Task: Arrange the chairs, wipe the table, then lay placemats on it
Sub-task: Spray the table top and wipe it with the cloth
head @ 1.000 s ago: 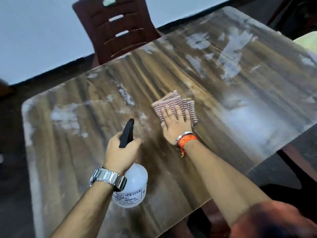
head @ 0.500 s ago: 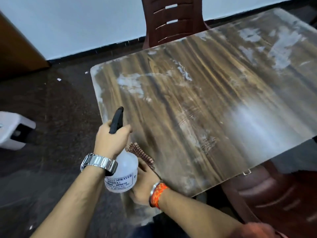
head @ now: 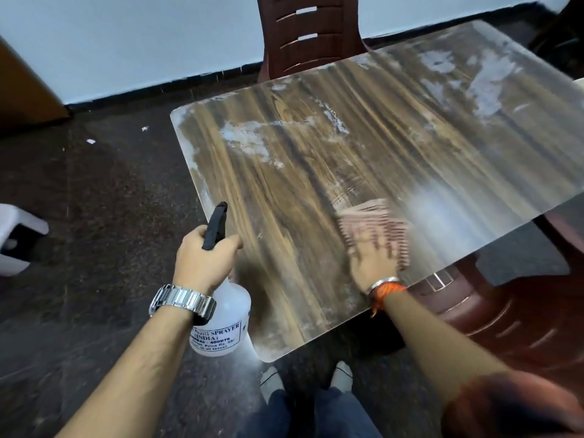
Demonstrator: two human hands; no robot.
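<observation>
Your right hand [head: 374,260] lies fingers spread, flat on the cloth [head: 373,226], near the table [head: 316,191] edge. Left hand [head: 202,257] is clamped on the sprayer [head: 221,317]. Wipe step underway; white patches remain far side, so sweep there next. No placemats in view.

The wall [head: 126,42] is pale and plain, with a black strip [head: 158,90] along the bottom. The floor [head: 94,200] is dark and speckled, with two small white scraps [head: 91,141] on it. A brown wooden panel [head: 22,90] stands at the left, and a white thing [head: 15,235] sits low by the left edge.
</observation>
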